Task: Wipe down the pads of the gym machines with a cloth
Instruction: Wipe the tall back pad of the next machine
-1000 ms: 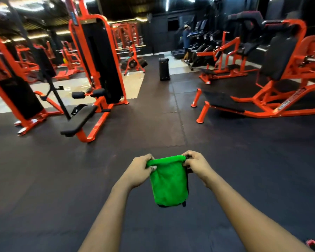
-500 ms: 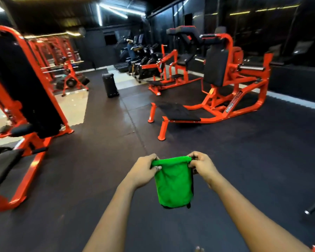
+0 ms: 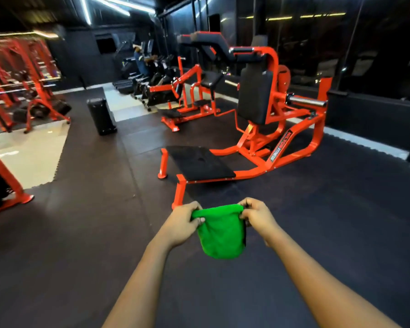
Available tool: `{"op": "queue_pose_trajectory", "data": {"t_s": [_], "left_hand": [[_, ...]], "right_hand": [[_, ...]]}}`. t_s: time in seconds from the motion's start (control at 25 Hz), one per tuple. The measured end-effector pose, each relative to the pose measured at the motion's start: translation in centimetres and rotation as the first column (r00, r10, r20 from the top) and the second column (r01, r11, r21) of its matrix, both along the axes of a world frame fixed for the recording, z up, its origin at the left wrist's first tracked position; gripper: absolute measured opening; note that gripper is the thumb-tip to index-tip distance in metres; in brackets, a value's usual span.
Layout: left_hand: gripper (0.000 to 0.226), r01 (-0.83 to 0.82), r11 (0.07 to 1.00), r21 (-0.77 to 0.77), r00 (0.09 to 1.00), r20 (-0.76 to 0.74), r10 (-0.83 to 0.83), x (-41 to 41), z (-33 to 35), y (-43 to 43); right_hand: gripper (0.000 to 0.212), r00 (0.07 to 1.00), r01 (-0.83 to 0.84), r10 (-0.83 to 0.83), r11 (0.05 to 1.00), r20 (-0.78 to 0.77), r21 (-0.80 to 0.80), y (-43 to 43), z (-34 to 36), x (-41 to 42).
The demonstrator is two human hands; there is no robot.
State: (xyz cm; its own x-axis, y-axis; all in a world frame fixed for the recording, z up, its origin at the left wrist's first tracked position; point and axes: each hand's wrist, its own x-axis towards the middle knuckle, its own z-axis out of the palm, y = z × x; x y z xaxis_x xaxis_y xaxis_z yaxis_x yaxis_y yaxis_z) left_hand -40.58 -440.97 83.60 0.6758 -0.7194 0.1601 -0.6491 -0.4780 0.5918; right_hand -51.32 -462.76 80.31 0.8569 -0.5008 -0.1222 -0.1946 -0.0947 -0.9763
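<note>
We hold one green cloth point(image 3: 220, 233) between our two hands, in the air above the dark floor point(image 3: 81, 233), just short of the near foot of the big orange machine point(image 3: 282, 147). Our left hand point(image 3: 180, 223) pinches the cloth's top edge at one end and our right hand point(image 3: 258, 216) pinches it at the other, fingers curled tight over the fabric. The edge is bunched between them and the rest hangs down like a pouch, touching nothing else.

On the orange machine we count three black surfaces: one low flat board point(image 3: 199, 162) at its near end, one upright back pad point(image 3: 255, 95) in its middle, and one angled top pad point(image 3: 211, 43) above that. The cloth is apart from all three, nearest the flat board.

Behind the orange machine stands one smaller orange machine point(image 3: 187, 102). To the left of the orange machine, well apart, stands one upright black box point(image 3: 101, 116), and farther left still are blurred orange racks point(image 3: 21, 91), which we cannot count
</note>
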Motion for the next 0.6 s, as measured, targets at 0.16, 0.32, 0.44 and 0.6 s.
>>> {"op": "queue_pose_trajectory", "data": {"t_s": [0.16,0.32,0.44,0.6], "left_hand": [[0.011,0.085,0.996,0.040,0.996,-0.030,-0.084,9.8,-1.1,-11.0],[0.015,0.154,0.988,0.003,0.988,-0.023,-0.154,20.3,-2.7,-22.3],[0.010,0.201,0.980,-0.001,0.978,-0.046,-0.201,30.3,-2.9,-31.8],[0.009,0.261,0.965,-0.007,0.965,-0.025,-0.261,40.9,-0.2,-42.6]], "right_hand": [[0.030,0.996,0.077,-0.078,0.997,-0.038,-0.023,-10.1,-0.6,7.3],[0.027,0.990,0.130,-0.133,0.989,-0.036,-0.063,-20.9,-1.9,16.8],[0.024,0.978,0.197,-0.202,0.976,-0.048,-0.093,-29.6,-1.5,25.6],[0.027,0.964,0.263,-0.265,0.962,-0.020,-0.074,-39.3,1.1,35.2]]}}
